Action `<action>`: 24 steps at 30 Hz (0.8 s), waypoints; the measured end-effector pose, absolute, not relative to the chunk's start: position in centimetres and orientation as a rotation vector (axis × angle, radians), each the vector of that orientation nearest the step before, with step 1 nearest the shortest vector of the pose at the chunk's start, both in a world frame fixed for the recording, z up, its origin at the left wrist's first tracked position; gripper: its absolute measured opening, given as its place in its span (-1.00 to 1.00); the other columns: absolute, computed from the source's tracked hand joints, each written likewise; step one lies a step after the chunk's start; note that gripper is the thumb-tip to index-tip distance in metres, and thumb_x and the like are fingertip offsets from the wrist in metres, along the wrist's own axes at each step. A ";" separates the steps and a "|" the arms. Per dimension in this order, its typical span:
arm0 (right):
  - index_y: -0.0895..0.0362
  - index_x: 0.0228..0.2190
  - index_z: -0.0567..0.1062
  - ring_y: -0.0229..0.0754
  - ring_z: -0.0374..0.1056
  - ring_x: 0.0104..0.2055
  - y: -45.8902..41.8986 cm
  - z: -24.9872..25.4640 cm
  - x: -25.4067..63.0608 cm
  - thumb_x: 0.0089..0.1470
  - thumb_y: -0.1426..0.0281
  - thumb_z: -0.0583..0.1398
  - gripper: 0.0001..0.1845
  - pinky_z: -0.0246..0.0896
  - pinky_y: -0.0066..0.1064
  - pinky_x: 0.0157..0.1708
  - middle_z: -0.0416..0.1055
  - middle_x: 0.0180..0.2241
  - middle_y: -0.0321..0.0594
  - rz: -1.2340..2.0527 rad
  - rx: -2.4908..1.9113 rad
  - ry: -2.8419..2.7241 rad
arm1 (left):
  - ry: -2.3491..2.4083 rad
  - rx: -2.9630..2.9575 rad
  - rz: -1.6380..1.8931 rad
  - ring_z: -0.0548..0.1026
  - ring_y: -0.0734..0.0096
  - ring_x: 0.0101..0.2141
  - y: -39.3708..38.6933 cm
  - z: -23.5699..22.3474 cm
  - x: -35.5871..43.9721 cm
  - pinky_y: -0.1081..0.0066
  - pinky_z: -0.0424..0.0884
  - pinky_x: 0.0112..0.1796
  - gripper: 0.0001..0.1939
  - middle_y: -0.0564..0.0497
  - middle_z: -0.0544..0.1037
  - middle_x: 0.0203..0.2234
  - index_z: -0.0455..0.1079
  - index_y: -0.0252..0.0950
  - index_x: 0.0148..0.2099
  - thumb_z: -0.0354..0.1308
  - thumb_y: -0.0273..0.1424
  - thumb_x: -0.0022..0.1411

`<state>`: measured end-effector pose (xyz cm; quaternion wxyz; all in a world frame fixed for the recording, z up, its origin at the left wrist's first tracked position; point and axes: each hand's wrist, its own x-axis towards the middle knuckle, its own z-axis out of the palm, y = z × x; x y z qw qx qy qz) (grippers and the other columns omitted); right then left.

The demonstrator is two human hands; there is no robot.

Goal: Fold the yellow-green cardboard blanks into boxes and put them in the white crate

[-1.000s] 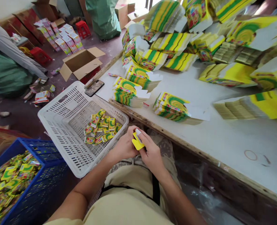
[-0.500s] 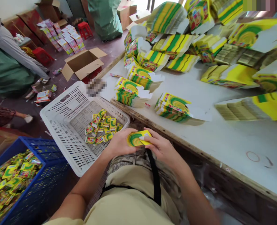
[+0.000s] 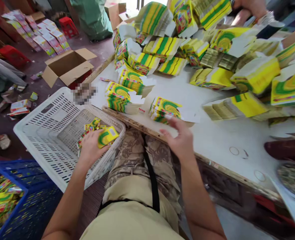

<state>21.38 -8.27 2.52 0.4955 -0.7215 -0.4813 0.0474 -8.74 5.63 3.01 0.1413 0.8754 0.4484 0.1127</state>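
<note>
My left hand (image 3: 91, 148) holds a small folded yellow and green box (image 3: 107, 136) over the near rim of the white slotted basket (image 3: 45, 115). Several finished small boxes (image 3: 91, 128) lie on the basket's floor. My right hand (image 3: 178, 138) is stretched over the table edge, fingers spread, its fingertips at the nearest stack of flat yellow and green cartons (image 3: 166, 110). Nothing is in that hand.
More stacks of flat cartons (image 3: 121, 96) cover the white table (image 3: 212, 133) to the back and right. A blue crate (image 3: 17, 193) of boxes stands at lower left. An open cardboard box (image 3: 67, 65) lies on the floor. Another person's hand (image 3: 249, 8) shows at top right.
My hands have parted. The left carried the folded box left over the basket. The right let go and reached forward to the stack of flat cartons. The view shifted right.
</note>
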 end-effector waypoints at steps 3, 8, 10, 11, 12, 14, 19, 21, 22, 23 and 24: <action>0.15 -0.05 0.47 0.14 0.38 -0.02 -7.4 2.1 26.0 0.06 0.30 0.27 -0.60 0.28 0.04 0.03 0.50 -0.10 0.03 -0.167 -2.033 -1.094 | 1.538 2.543 0.407 0.31 -0.24 0.14 6.9 2.4 -11.2 -0.11 0.25 0.10 -0.16 -0.35 0.37 0.14 0.17 -0.37 0.25 0.36 -0.12 0.02; 0.16 -0.16 0.47 0.11 0.37 -0.14 -5.9 0.7 29.1 -0.03 0.38 0.24 -0.67 0.30 -0.01 -0.06 0.48 -0.26 -0.02 -0.133 -2.151 -1.154 | 1.174 2.404 0.454 0.40 0.01 0.09 5.0 1.4 -9.8 0.01 0.28 0.12 -0.48 -0.17 0.48 0.05 0.30 -0.25 0.15 0.25 -0.19 0.20; 0.17 -0.13 0.44 0.12 0.36 -0.16 -6.1 1.1 29.0 -0.06 0.33 0.26 -0.60 0.28 0.00 -0.06 0.46 -0.28 -0.04 -0.164 -2.150 -1.148 | 1.042 2.320 0.421 0.41 0.04 0.09 3.6 1.4 -8.1 0.01 0.28 0.13 -0.54 -0.16 0.49 0.04 0.33 -0.24 0.12 0.25 -0.22 0.22; 0.17 -0.12 0.43 0.12 0.35 -0.17 -6.3 1.5 28.7 -0.08 0.30 0.28 -0.56 0.28 0.00 -0.06 0.45 -0.29 -0.04 -0.190 -2.153 -1.133 | 0.974 2.272 0.408 0.40 0.05 0.09 2.9 1.5 -7.2 0.01 0.27 0.14 -0.54 -0.16 0.49 0.04 0.34 -0.23 0.12 0.26 -0.22 0.21; 0.18 -0.10 0.41 0.12 0.35 -0.18 -6.6 2.0 28.1 -0.09 0.27 0.29 -0.51 0.27 0.00 -0.07 0.44 -0.30 -0.04 -0.216 -2.155 -1.110 | 0.889 2.218 0.392 0.39 0.05 0.11 2.3 1.5 -6.3 0.02 0.25 0.15 -0.50 -0.17 0.48 0.06 0.33 -0.23 0.13 0.28 -0.21 0.19; 0.18 -0.06 0.36 0.09 0.36 -0.22 -7.3 2.8 26.2 -0.10 0.21 0.31 -0.43 0.28 -0.03 -0.12 0.42 -0.30 -0.07 -0.227 -2.126 -1.056 | 0.736 2.073 0.415 0.31 0.04 0.18 1.2 1.6 -4.5 0.03 0.21 0.19 -0.33 -0.19 0.39 0.16 0.26 -0.21 0.21 0.35 -0.15 0.12; 0.04 -0.14 0.31 -0.07 0.37 -0.32 -8.4 2.5 17.3 -0.08 0.24 0.33 -0.53 0.34 -0.19 -0.27 0.36 -0.34 -0.26 0.342 -1.779 -1.174 | 0.506 1.371 0.672 0.39 -0.01 0.11 -0.2 1.3 0.5 0.12 0.37 0.06 -0.10 -0.19 0.41 0.12 0.26 -0.22 0.19 0.37 0.11 -0.10; 0.00 -0.11 0.27 -0.13 0.36 -0.35 -8.5 1.8 13.7 -0.02 0.27 0.32 -0.54 0.36 -0.27 -0.32 0.34 -0.36 -0.31 0.677 -1.524 -1.121 | 0.507 1.071 0.859 0.50 0.12 -0.09 -0.3 1.7 2.2 0.19 0.43 -0.07 -0.31 -0.10 0.52 -0.16 0.37 -0.24 0.00 0.25 0.16 0.02; -0.02 -0.10 0.25 -0.14 0.37 -0.33 -8.5 1.4 12.3 0.00 0.27 0.32 -0.53 0.37 -0.29 -0.31 0.34 -0.34 -0.32 0.800 -1.394 -1.067 | 0.512 0.946 0.961 0.51 0.21 -0.20 -0.3 2.1 2.9 0.24 0.44 -0.13 -0.41 -0.04 0.51 -0.29 0.39 -0.24 -0.09 0.20 0.15 0.08; -0.04 -0.08 0.25 -0.14 0.38 -0.29 -8.4 1.2 11.2 0.01 0.25 0.32 -0.52 0.38 -0.30 -0.28 0.35 -0.31 -0.31 0.893 -1.287 -1.024 | 0.514 0.847 1.060 0.49 0.30 -0.31 -0.1 2.4 3.4 0.30 0.43 -0.20 -0.48 0.02 0.45 -0.40 0.37 -0.23 -0.18 0.17 0.12 0.12; -0.05 -0.07 0.25 -0.13 0.40 -0.24 -8.3 1.0 10.4 0.02 0.22 0.32 -0.51 0.39 -0.29 -0.24 0.37 -0.27 -0.28 0.951 -1.213 -0.999 | 0.517 0.786 1.149 0.44 0.38 -0.39 0.0 2.7 3.6 0.35 0.41 -0.26 -0.53 0.07 0.38 -0.46 0.34 -0.23 -0.25 0.17 0.10 0.13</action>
